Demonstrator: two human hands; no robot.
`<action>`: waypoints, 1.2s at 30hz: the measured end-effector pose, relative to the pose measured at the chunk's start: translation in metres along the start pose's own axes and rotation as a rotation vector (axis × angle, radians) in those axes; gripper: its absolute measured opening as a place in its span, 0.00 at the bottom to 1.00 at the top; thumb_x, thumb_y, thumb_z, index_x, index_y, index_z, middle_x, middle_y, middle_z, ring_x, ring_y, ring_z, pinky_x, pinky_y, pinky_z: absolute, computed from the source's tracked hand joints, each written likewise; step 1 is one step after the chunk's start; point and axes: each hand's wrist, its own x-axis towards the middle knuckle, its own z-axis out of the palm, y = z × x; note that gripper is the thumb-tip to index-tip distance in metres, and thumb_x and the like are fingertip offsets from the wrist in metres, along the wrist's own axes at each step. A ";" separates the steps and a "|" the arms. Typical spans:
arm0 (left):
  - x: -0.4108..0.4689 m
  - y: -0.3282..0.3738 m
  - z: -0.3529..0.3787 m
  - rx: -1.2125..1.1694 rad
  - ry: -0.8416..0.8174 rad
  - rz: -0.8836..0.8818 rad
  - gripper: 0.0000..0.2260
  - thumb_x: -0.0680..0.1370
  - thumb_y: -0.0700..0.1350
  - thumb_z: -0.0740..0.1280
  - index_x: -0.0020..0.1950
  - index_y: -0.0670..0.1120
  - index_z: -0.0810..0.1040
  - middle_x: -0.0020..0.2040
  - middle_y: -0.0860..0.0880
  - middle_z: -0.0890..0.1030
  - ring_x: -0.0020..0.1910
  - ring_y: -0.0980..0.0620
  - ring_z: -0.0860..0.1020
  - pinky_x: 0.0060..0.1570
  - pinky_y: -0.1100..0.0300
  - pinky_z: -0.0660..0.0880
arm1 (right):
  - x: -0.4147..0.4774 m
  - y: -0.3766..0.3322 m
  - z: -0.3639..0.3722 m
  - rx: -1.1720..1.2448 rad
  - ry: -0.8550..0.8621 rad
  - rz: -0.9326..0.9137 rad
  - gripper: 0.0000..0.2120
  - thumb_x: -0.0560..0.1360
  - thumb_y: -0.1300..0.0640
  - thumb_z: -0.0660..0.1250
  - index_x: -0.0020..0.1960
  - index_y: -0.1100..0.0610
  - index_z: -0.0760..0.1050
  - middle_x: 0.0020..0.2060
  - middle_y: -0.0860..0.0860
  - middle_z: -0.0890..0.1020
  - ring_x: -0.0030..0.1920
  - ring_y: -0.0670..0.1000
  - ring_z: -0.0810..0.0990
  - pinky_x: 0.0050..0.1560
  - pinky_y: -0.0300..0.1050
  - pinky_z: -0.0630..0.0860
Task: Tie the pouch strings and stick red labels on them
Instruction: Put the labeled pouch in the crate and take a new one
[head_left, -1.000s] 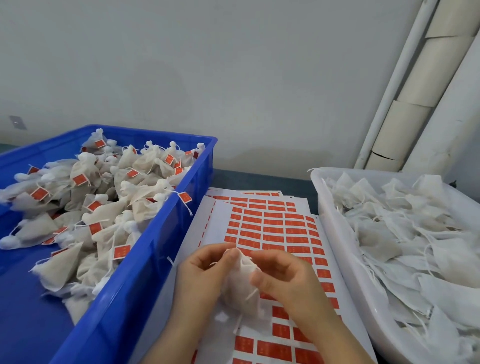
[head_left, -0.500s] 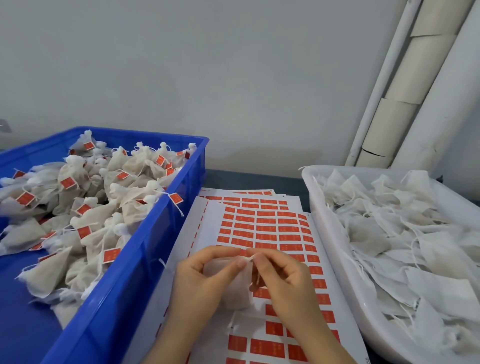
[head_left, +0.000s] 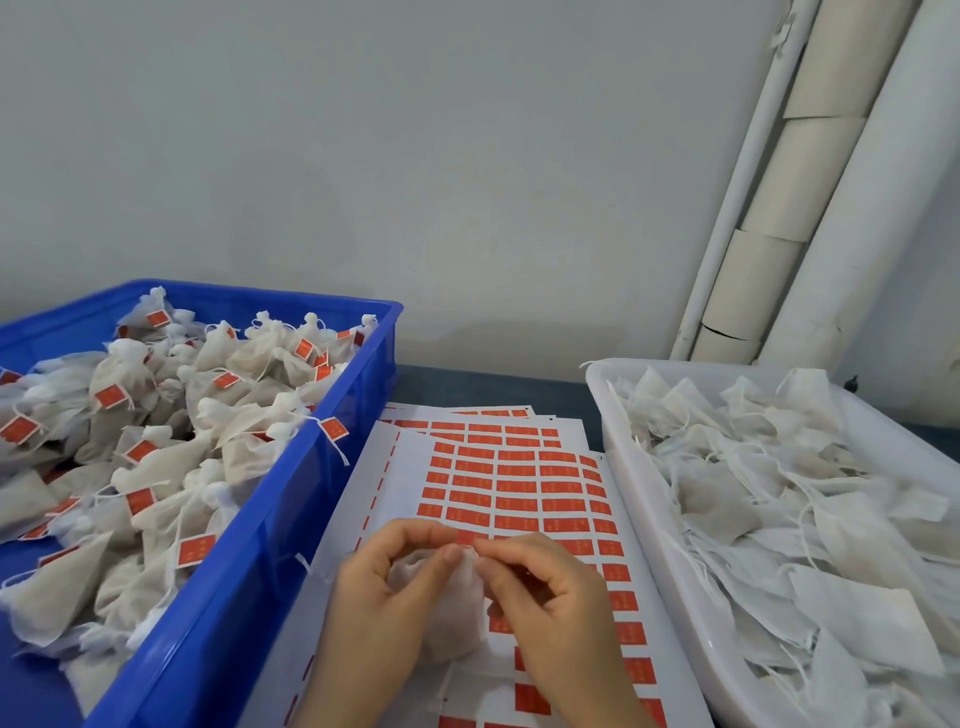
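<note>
Over the near end of the white sheet of red labels (head_left: 519, 486), our left hand (head_left: 382, 603) and right hand (head_left: 548, 603) have drawn together, fingertips (head_left: 453, 554) now pinching the neck of the small white fabric pouch (head_left: 449, 618). Tying looks underway, labelling not yet.

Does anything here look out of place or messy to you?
Only small things. One red label on its white string dangles outside over the rim of the blue plastic crate. The white sheets of red stickers lie fanned, not squared.

I see a blue crate (head_left: 291, 519) at left, a white tray (head_left: 613, 415) at right, red labels (head_left: 519, 486) gridded on white sheets (head_left: 410, 467).
</note>
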 end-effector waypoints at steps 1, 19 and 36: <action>0.000 0.000 -0.001 -0.006 -0.016 0.001 0.03 0.71 0.45 0.70 0.43 0.53 0.80 0.40 0.65 0.81 0.45 0.60 0.79 0.38 0.72 0.71 | 0.000 0.000 0.000 -0.013 0.009 -0.005 0.06 0.67 0.45 0.63 0.44 0.36 0.73 0.46 0.28 0.77 0.49 0.35 0.78 0.47 0.31 0.77; 0.000 0.007 -0.002 0.118 -0.133 -0.042 0.03 0.70 0.38 0.73 0.37 0.45 0.81 0.35 0.55 0.83 0.41 0.52 0.81 0.45 0.62 0.78 | 0.004 -0.015 0.004 0.473 0.087 0.508 0.12 0.76 0.52 0.58 0.46 0.59 0.75 0.31 0.48 0.83 0.25 0.46 0.77 0.27 0.34 0.73; 0.000 0.008 -0.004 0.129 -0.286 -0.015 0.07 0.77 0.40 0.65 0.40 0.44 0.78 0.38 0.58 0.82 0.43 0.63 0.79 0.35 0.71 0.74 | 0.011 -0.023 -0.002 0.955 0.176 0.612 0.13 0.78 0.58 0.57 0.38 0.63 0.73 0.25 0.56 0.75 0.22 0.50 0.73 0.22 0.39 0.72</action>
